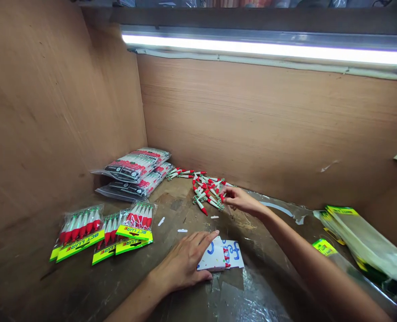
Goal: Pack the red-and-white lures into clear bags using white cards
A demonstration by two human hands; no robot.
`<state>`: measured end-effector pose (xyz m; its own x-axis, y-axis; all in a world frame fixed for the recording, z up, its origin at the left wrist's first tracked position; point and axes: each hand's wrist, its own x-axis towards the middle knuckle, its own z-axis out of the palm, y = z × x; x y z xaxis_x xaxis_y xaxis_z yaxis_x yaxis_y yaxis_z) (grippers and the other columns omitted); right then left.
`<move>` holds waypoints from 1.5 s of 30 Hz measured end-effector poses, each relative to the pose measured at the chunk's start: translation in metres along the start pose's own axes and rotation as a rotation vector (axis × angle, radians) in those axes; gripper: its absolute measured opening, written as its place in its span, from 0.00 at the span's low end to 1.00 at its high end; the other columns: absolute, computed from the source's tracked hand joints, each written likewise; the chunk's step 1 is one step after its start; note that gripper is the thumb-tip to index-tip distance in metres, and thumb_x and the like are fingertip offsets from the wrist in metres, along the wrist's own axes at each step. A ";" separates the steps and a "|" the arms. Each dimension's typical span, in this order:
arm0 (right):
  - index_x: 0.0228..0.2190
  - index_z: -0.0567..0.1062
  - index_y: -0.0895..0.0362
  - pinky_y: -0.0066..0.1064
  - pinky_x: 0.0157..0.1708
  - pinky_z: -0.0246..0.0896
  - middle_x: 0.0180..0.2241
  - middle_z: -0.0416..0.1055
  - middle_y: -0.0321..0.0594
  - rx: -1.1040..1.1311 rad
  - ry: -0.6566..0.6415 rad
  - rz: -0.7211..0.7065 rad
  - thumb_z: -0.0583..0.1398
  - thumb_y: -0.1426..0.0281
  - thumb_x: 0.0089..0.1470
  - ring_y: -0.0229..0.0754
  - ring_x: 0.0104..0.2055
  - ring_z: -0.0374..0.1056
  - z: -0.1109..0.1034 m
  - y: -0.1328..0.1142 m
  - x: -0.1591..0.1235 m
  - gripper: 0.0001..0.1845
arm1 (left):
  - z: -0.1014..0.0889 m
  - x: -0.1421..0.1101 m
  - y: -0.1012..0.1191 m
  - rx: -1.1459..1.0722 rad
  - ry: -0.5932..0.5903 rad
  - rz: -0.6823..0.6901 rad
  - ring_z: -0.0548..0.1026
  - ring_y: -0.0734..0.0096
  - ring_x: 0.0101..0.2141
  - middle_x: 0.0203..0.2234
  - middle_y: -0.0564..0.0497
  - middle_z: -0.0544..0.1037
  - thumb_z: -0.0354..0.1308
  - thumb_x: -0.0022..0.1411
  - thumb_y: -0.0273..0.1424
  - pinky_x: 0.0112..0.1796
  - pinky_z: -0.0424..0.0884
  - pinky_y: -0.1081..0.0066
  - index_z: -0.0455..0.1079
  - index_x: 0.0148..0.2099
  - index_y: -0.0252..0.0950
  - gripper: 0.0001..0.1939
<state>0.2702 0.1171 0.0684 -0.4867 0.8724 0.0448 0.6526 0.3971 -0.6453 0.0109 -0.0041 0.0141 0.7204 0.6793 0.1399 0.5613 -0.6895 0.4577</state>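
My left hand (192, 257) grips a small white card box (213, 257) on the tabletop, thumb at its near side and fingers over the far side. Blue handwriting marks the box and its flap (235, 255). Red tips of lures (227, 258) show in the open end. Farther back, my right hand (240, 200) pinches the red end of a fishing lure (222, 197) at the edge of a loose pile. The pile (203, 192) holds several red-and-white lures with green-and-white hooked ends, running back toward the rear wall.
Clear bags of lures (134, 167) are stacked at back left. Packed lures with yellow-green labels (81, 243) lie at front left. Flat bags with similar labels (362, 237) lie at right. Small white cutouts (182, 230) dot the table. Wooden walls (268, 120) stand behind and at left.
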 end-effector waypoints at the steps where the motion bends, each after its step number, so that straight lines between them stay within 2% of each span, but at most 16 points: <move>1: 0.52 0.69 0.56 0.26 0.28 0.63 0.31 0.72 0.36 0.196 0.025 0.001 0.55 0.65 0.60 0.35 0.27 0.66 -0.001 0.003 -0.014 0.19 | 0.000 0.000 0.000 0.000 -0.001 0.001 0.64 0.51 0.59 0.62 0.47 0.63 0.71 0.50 0.37 0.58 0.61 0.53 0.41 0.71 0.51 0.55; 2: 0.53 0.68 0.54 0.26 0.28 0.63 0.32 0.72 0.35 0.410 0.050 0.006 0.57 0.64 0.59 0.34 0.26 0.66 0.000 0.006 -0.027 0.21 | 0.001 0.000 0.000 -0.001 -0.002 0.003 0.64 0.52 0.59 0.62 0.47 0.63 0.71 0.50 0.37 0.58 0.61 0.53 0.41 0.71 0.52 0.55; 4: 0.50 0.70 0.52 0.26 0.29 0.64 0.33 0.72 0.35 0.780 0.119 0.030 0.63 0.63 0.55 0.34 0.28 0.69 0.007 0.013 -0.052 0.21 | 0.002 0.000 -0.001 -0.002 0.001 0.008 0.64 0.52 0.59 0.62 0.48 0.63 0.71 0.50 0.35 0.58 0.61 0.53 0.41 0.71 0.52 0.55; 6: 0.42 0.73 0.54 0.26 0.30 0.64 0.34 0.74 0.37 0.946 0.202 0.061 0.67 0.64 0.52 0.36 0.32 0.72 0.017 0.018 -0.072 0.16 | 0.003 0.001 -0.002 -0.007 0.007 0.007 0.64 0.52 0.59 0.62 0.48 0.64 0.72 0.49 0.36 0.58 0.61 0.53 0.41 0.70 0.53 0.55; 10: 0.34 0.74 0.57 0.25 0.30 0.65 0.34 0.78 0.41 0.935 0.377 0.045 0.70 0.66 0.49 0.39 0.34 0.74 0.037 0.025 -0.096 0.12 | 0.002 0.003 -0.003 -0.020 0.010 0.004 0.65 0.53 0.58 0.61 0.49 0.64 0.72 0.50 0.39 0.57 0.63 0.53 0.40 0.71 0.53 0.55; 15: 0.40 0.76 0.54 0.30 0.37 0.69 0.42 0.79 0.43 0.833 0.491 -0.008 0.70 0.65 0.50 0.42 0.39 0.75 0.049 0.020 -0.108 0.15 | 0.001 0.004 -0.003 -0.018 -0.001 0.010 0.65 0.54 0.58 0.61 0.49 0.65 0.71 0.51 0.39 0.57 0.64 0.54 0.40 0.71 0.53 0.55; 19: 0.40 0.77 0.57 0.31 0.34 0.70 0.36 0.80 0.45 0.841 0.469 0.058 0.66 0.58 0.54 0.44 0.37 0.77 0.056 0.020 -0.108 0.17 | 0.000 0.005 -0.001 -0.023 -0.003 0.002 0.66 0.54 0.58 0.61 0.49 0.65 0.71 0.52 0.38 0.57 0.64 0.54 0.40 0.71 0.54 0.54; 24: 0.29 0.75 0.59 0.25 0.20 0.61 0.24 0.77 0.43 1.007 0.485 0.245 0.63 0.47 0.53 0.38 0.22 0.72 0.064 0.031 -0.101 0.25 | -0.002 0.007 0.001 -0.022 -0.012 -0.009 0.65 0.56 0.59 0.62 0.51 0.64 0.71 0.52 0.37 0.58 0.63 0.56 0.40 0.71 0.55 0.54; 30: 0.30 0.77 0.61 0.23 0.16 0.55 0.19 0.73 0.38 0.990 0.480 0.285 0.61 0.46 0.53 0.33 0.16 0.65 0.060 0.034 -0.102 0.28 | -0.002 0.006 0.000 -0.005 -0.014 -0.012 0.65 0.56 0.59 0.63 0.51 0.64 0.70 0.52 0.36 0.58 0.63 0.55 0.41 0.71 0.55 0.53; 32: 0.30 0.77 0.61 0.22 0.17 0.55 0.21 0.74 0.38 0.946 0.418 0.301 0.62 0.47 0.54 0.32 0.17 0.65 0.051 0.034 -0.105 0.27 | -0.002 0.005 0.000 0.001 -0.011 -0.012 0.65 0.55 0.59 0.63 0.50 0.64 0.71 0.52 0.37 0.58 0.63 0.55 0.40 0.71 0.54 0.54; 36: 0.28 0.77 0.61 0.22 0.20 0.58 0.24 0.77 0.40 0.779 0.163 0.374 0.66 0.51 0.50 0.33 0.21 0.68 0.029 0.042 -0.114 0.23 | -0.001 0.005 -0.001 0.021 0.005 -0.026 0.65 0.52 0.59 0.61 0.48 0.65 0.71 0.50 0.40 0.57 0.62 0.54 0.41 0.71 0.53 0.55; 38: 0.28 0.77 0.61 0.23 0.21 0.59 0.23 0.77 0.39 0.741 0.095 0.397 0.67 0.52 0.48 0.34 0.22 0.69 0.026 0.047 -0.116 0.22 | -0.001 0.005 -0.002 0.034 0.017 -0.034 0.66 0.52 0.58 0.60 0.48 0.66 0.71 0.51 0.40 0.57 0.62 0.53 0.41 0.71 0.52 0.54; 42: 0.34 0.79 0.60 0.27 0.27 0.63 0.26 0.78 0.39 0.758 0.045 0.362 0.68 0.53 0.46 0.37 0.26 0.71 0.048 0.048 -0.112 0.22 | 0.001 0.006 -0.003 0.039 0.019 -0.039 0.67 0.53 0.56 0.59 0.48 0.68 0.70 0.52 0.39 0.56 0.63 0.54 0.40 0.71 0.52 0.53; 45: 0.38 0.80 0.58 0.30 0.30 0.64 0.29 0.79 0.40 0.666 0.058 0.286 0.66 0.54 0.50 0.40 0.29 0.72 0.070 0.041 -0.107 0.21 | 0.003 0.007 -0.004 0.036 0.019 -0.037 0.68 0.53 0.55 0.58 0.47 0.68 0.69 0.53 0.40 0.55 0.65 0.55 0.40 0.71 0.52 0.53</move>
<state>0.3084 0.0200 -0.0163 -0.3065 0.9371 -0.1673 0.2488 -0.0908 -0.9643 0.0144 0.0028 0.0106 0.6913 0.7089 0.1400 0.6019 -0.6721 0.4313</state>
